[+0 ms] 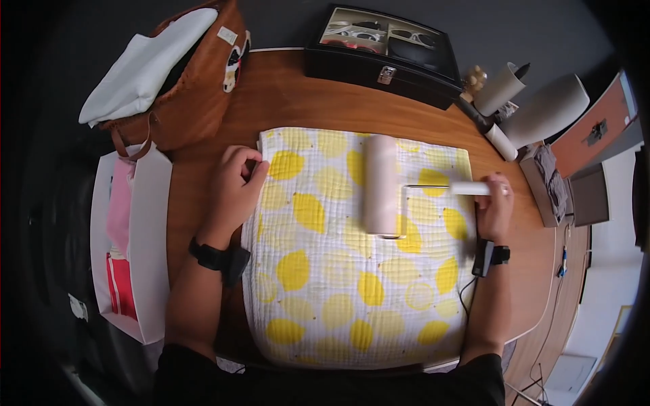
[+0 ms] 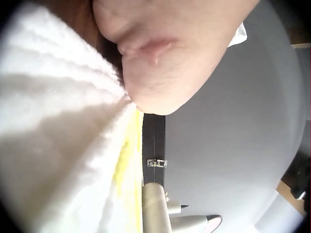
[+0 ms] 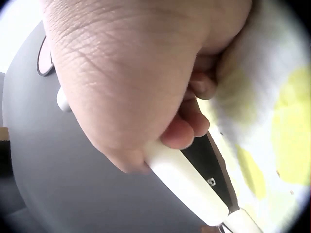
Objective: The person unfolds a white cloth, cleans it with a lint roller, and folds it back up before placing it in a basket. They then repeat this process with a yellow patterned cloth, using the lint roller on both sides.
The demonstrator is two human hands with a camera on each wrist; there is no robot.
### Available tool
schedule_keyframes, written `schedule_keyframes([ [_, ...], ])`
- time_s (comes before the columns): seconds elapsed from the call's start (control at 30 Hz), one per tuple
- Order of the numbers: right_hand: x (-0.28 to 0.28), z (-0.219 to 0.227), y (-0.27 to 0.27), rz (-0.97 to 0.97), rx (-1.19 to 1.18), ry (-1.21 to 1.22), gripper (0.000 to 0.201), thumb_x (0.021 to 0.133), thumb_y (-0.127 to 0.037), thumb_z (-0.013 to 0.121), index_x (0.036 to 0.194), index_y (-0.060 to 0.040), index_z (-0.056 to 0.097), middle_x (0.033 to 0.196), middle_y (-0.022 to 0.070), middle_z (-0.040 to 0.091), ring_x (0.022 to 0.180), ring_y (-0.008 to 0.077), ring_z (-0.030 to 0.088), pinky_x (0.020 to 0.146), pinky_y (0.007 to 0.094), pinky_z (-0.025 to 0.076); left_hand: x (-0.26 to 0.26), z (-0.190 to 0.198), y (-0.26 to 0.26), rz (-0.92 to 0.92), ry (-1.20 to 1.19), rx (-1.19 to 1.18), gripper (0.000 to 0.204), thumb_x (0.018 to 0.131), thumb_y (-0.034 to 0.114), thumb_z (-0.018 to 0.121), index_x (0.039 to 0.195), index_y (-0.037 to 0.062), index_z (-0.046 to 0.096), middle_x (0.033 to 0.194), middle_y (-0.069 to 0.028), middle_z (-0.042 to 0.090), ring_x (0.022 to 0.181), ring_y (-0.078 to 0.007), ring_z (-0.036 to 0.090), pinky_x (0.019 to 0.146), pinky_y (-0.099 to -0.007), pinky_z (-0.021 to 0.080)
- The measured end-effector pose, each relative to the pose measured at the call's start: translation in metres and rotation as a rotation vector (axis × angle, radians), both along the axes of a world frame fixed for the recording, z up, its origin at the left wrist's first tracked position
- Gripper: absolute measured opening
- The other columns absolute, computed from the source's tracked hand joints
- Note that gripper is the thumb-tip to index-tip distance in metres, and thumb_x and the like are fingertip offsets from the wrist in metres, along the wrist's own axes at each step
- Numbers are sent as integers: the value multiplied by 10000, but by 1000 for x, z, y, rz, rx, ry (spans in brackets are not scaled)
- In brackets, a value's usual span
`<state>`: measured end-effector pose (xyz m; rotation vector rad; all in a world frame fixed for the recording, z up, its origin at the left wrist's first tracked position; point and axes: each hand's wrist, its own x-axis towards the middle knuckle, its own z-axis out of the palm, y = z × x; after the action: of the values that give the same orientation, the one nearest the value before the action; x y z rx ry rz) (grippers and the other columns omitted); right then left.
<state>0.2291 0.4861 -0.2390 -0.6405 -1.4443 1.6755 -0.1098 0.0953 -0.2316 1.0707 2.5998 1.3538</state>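
Observation:
A white cloth with yellow lemons (image 1: pixel 305 271) lies folded on the wooden table. The left hand (image 1: pixel 242 177) pinches its upper left edge between thumb and fingers; in the left wrist view the cloth (image 2: pixel 58 116) is drawn into creases toward the hand (image 2: pixel 165 63). The right hand (image 1: pixel 495 206) grips the white handle (image 1: pixel 467 188) of a lint roller, whose pale roll (image 1: pixel 380 186) is over the upper middle of the cloth. In the right wrist view, fingers of the right hand (image 3: pixel 131 77) are curled round the handle (image 3: pixel 187 187).
A brown bag (image 1: pixel 196 101) with a white cloth on top and a white box (image 1: pixel 150 250) of clothing are at the left. Behind stands a black glasses case (image 1: pixel 379 71). A white cylinder (image 1: pixel 501 142), a lamp-like white object (image 1: pixel 552 108) and a grey box (image 1: pixel 542 183) stand right.

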Motion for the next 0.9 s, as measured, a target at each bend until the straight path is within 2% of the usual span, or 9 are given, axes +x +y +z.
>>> schedule_keyframes([
  [0.13,-11,12,-16,53,37,-268,116,1037,-112,753,947,-45,722,848,31,686,597,76,522,529,240,394,-2,-6,-3,-22,10,20,137,996,102,753,1091,21,697,1117,-62,650,792,-161,560,748,-314,510],
  [0.17,-11,18,-15,-16,-10,-219,141,1041,-137,754,940,-42,728,830,20,685,585,73,523,529,237,395,-1,-7,-3,-25,13,23,139,996,99,752,1096,19,696,1122,-61,650,801,-160,561,752,-312,510],
  [0.4,79,3,102,-387,-55,-61,159,1078,-225,677,1022,-79,705,816,-52,540,611,23,415,542,204,323,0,-5,-3,-44,-4,10,150,1003,95,742,1115,18,681,1140,-63,643,832,-161,557,781,-306,506],
  [0.53,107,-12,123,-289,111,-65,126,1061,-182,695,1102,-66,722,942,-8,647,710,59,545,607,223,413,-3,-10,-3,-51,24,2,157,1010,98,731,1130,13,672,1148,-75,647,847,-171,560,792,-314,506],
  [0.63,87,-12,97,-160,180,-169,140,1046,-120,712,1160,-44,743,1010,27,717,780,86,632,657,237,473,-3,-12,-2,-45,18,-14,156,1016,99,728,1130,10,670,1152,-76,649,852,-173,564,796,-317,508],
  [0.67,72,-1,80,-69,88,-210,127,1039,-95,721,1149,-37,746,1006,27,722,797,83,643,670,237,485,-3,-11,-2,-43,14,-23,156,1017,100,728,1130,10,670,1154,-77,649,853,-174,564,798,-318,509],
  [0.73,43,16,42,126,219,-477,156,1054,-174,736,1117,-34,766,938,9,718,741,61,612,634,238,461,-5,-11,-4,-50,11,-32,159,1026,108,723,1143,12,672,1159,-70,644,864,-168,561,813,-312,507],
  [0.8,19,16,17,313,103,-389,129,1036,-163,763,1065,-38,780,856,-13,699,707,52,586,633,232,442,-4,-10,-4,-59,-2,-27,162,1030,111,722,1150,14,674,1163,-63,641,871,-164,558,821,-307,505],
  [0.9,5,27,-1,376,60,-389,129,1029,-150,768,1092,-39,789,812,-37,670,711,48,578,635,219,413,-4,-12,-5,-58,5,-26,158,1035,109,717,1158,18,677,1170,-49,634,878,-155,549,828,-298,500],
])
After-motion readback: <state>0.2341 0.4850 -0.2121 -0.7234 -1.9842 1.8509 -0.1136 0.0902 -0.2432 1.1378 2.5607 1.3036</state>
